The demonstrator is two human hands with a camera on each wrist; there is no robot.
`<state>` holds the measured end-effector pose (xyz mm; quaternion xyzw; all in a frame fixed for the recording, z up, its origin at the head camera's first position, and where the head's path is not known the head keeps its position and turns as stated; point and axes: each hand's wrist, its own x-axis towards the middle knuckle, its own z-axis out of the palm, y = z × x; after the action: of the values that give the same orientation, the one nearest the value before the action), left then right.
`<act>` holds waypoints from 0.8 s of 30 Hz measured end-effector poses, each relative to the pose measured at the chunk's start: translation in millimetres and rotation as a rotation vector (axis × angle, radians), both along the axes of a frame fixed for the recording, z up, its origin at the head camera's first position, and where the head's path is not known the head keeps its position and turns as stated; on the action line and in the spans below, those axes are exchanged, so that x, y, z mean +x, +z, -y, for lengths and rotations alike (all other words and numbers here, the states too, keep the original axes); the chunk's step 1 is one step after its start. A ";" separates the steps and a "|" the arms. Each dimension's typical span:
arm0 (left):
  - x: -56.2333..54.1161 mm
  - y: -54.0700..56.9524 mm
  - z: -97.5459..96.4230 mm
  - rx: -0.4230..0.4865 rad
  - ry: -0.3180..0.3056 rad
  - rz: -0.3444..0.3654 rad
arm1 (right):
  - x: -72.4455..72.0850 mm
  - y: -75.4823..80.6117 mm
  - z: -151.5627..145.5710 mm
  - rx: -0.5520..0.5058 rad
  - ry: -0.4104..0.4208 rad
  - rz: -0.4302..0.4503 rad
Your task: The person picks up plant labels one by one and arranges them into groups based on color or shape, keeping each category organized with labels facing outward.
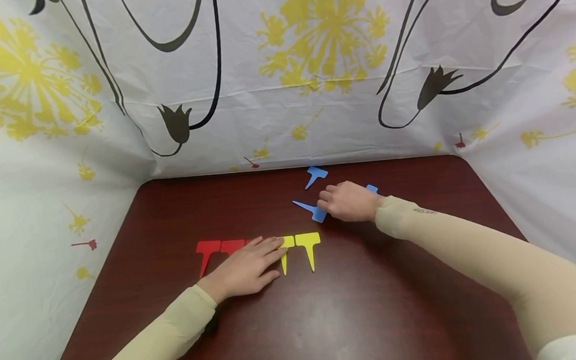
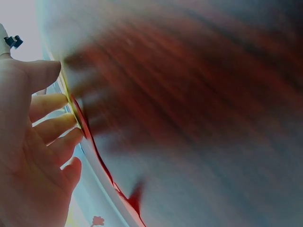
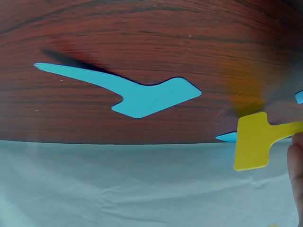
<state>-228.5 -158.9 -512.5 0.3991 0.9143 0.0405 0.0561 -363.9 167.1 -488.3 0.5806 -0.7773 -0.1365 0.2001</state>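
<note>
On the dark wood-grained surface (image 1: 318, 323), row-building seems underway: centre-left, the relaxed left hand (image 1: 246, 267) overlaps a red-and-yellow row of T-shaped plastic tags (image 1: 308, 239); right of centre, the right grip (image 1: 348, 201) pinches another yellow tag (image 3: 252, 144), probably needing alignment next.

Yellow T-shaped tag (image 3: 252, 142) in right hand (image 1: 348, 201); row of red and yellow tags (image 1: 288, 241) partly under left hand (image 1: 246, 266)

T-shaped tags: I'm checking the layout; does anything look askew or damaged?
Yes, askew: the blue tags lie at mixed angles beyond the neat row of red tags and yellow tags. No damage shows.
</note>
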 end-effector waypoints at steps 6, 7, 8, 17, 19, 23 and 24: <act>-1.3 -1.6 0.1 0.018 -0.019 0.003 | 4.5 9.2 -9.2 -0.131 0.016 -0.017; -1.6 -2.0 0.1 0.020 -0.021 -0.002 | 5.5 11.4 -10.3 -0.160 0.022 -0.019; -1.7 -2.2 0.1 0.019 -0.022 -0.008 | 7.0 13.9 -11.3 -0.184 0.026 -0.028; -3.0 -2.6 0.3 0.032 -0.040 -0.035 | 32.6 27.6 -18.6 -0.364 0.105 -0.066; -3.3 -2.3 0.4 0.031 -0.042 -0.036 | 40.6 26.5 -20.0 -0.379 0.113 -0.052; -3.7 -2.2 0.3 0.029 -0.044 -0.037 | 58.3 19.4 -22.6 -0.371 0.113 -0.013; -3.7 -2.2 0.1 0.029 -0.045 -0.037 | 63.1 16.7 -23.4 -0.362 0.116 -0.006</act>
<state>-232.2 -159.0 -514.7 0.4208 0.9054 0.0451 0.0345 -300.8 190.5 -471.5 0.5783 -0.7539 0.0156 0.3114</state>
